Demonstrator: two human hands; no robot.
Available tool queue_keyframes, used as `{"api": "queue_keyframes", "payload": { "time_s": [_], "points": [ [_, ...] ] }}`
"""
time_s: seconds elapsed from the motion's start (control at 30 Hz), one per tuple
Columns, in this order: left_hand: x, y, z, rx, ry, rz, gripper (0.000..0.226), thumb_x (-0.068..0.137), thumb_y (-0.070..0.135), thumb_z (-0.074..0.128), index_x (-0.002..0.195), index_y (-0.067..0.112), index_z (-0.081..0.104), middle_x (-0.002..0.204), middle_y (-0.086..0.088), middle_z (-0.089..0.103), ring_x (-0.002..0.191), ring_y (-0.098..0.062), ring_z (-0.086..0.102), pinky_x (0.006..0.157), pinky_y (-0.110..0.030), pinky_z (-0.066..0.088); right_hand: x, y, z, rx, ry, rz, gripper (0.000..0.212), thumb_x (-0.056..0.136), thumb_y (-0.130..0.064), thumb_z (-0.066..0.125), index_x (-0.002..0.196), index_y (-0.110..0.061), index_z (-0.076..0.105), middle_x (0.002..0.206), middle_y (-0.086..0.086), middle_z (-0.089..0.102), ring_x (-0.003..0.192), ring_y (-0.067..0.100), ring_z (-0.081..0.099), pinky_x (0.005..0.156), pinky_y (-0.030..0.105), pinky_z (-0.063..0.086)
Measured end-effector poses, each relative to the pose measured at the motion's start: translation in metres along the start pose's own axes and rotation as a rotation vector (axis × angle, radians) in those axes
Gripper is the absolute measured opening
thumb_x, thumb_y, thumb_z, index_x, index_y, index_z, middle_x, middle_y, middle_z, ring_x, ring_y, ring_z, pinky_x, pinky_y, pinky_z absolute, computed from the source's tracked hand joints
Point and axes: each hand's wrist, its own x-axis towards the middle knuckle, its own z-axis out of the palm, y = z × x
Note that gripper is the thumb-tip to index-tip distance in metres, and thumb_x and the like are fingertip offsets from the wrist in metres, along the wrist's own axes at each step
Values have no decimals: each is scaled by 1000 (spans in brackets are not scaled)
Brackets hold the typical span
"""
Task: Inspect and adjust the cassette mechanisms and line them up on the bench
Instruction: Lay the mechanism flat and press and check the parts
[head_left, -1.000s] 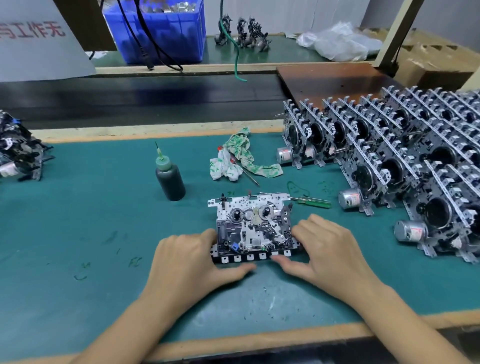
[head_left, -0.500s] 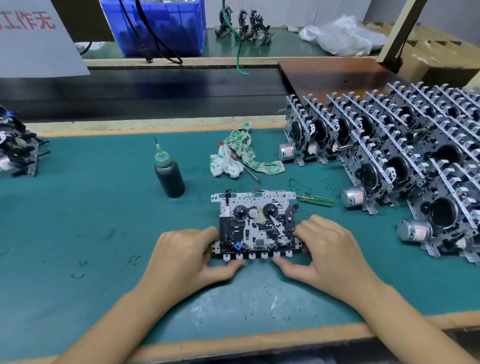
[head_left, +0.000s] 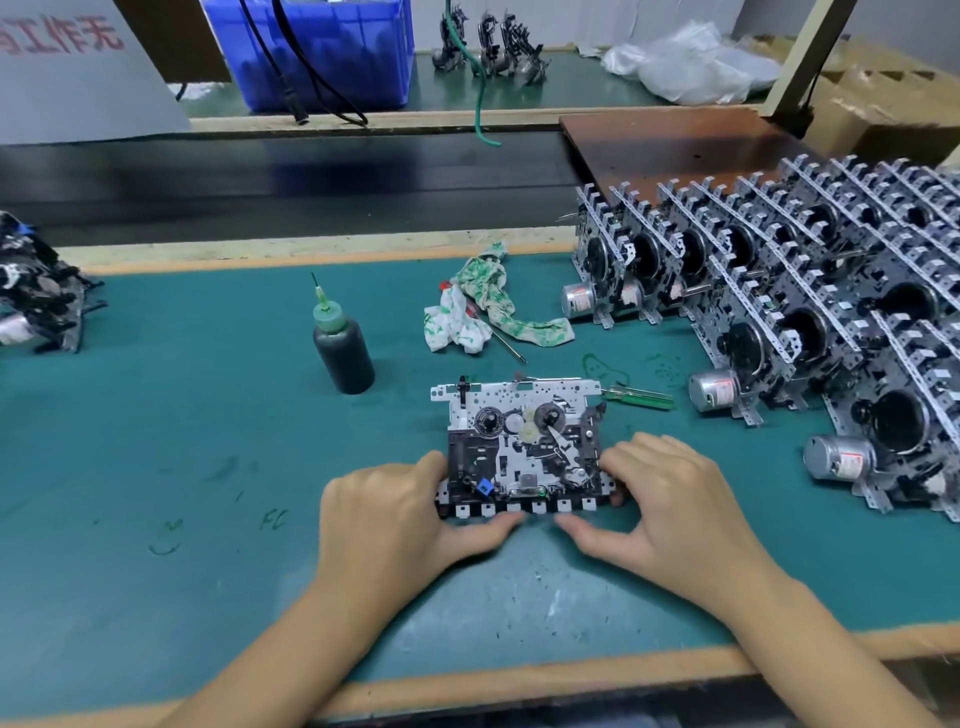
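Note:
A cassette mechanism (head_left: 522, 444) lies flat on the green bench mat (head_left: 182, 467) in front of me, its white key row towards me. My left hand (head_left: 400, 512) grips its left end, thumb along the front edge. My right hand (head_left: 670, 504) grips the right end the same way, fingers curled over the side. Several finished mechanisms (head_left: 789, 312) stand on edge in rows at the right, silver motors facing out.
A dark oil bottle with a green needle tip (head_left: 342, 347) stands left of centre. A green-printed rag (head_left: 480, 312) lies over a screwdriver, and a green-handled screwdriver (head_left: 641, 397) lies behind the mechanism. More mechanisms (head_left: 36, 296) sit at the far left. A blue crate (head_left: 332, 47) stands beyond the conveyor.
Both hands have stayed on the mechanism's ends. The view has shifted slightly; the mechanism has barely moved.

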Motion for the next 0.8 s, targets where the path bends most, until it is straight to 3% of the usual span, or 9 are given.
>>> {"api": "queue_keyframes", "payload": {
  "time_s": [0.1, 0.2, 0.37, 0.57, 0.8],
  "points": [
    [0, -1, 1, -12, 4, -11, 62, 62, 74, 50, 45, 16, 38, 31, 0, 34, 26, -20, 38, 38, -20, 20, -1, 0, -2, 27, -21, -11, 56, 72, -66, 53, 60, -11, 53, 56, -8, 40, 53, 12, 35, 54, 25, 34],
    [2, -8, 0, -60, -61, 84, 66, 60, 81, 48, 50, 17, 36, 33, 1, 37, 29, -21, 41, 35, -21, 26, 0, -2, -2, -7, -6, 16, 52, 77, -63, 50, 58, -15, 45, 57, -10, 33, 53, 11, 32, 55, 22, 23],
    [2, -14, -5, -141, -136, 177, 68, 55, 83, 52, 65, 21, 26, 38, 3, 38, 32, -20, 40, 33, -24, 34, -3, -4, 1, -30, -2, 47, 50, 80, -58, 47, 59, -13, 46, 53, -4, 40, 52, 13, 35, 56, 25, 26],
    [-4, -14, -3, -107, -104, 268, 65, 63, 76, 55, 51, 15, 38, 35, 1, 34, 30, -20, 38, 33, -21, 31, 1, -4, -1, -9, -20, 53, 56, 71, -70, 51, 57, -17, 39, 53, -8, 34, 48, 13, 35, 54, 23, 31],
    [-5, -9, -2, -40, -32, 157, 65, 64, 77, 55, 48, 17, 37, 34, 1, 33, 29, -20, 36, 38, -20, 24, 2, 2, -3, 53, -40, -62, 49, 78, -57, 54, 57, -15, 40, 57, -7, 29, 53, 13, 29, 56, 23, 21]
  ]
}}
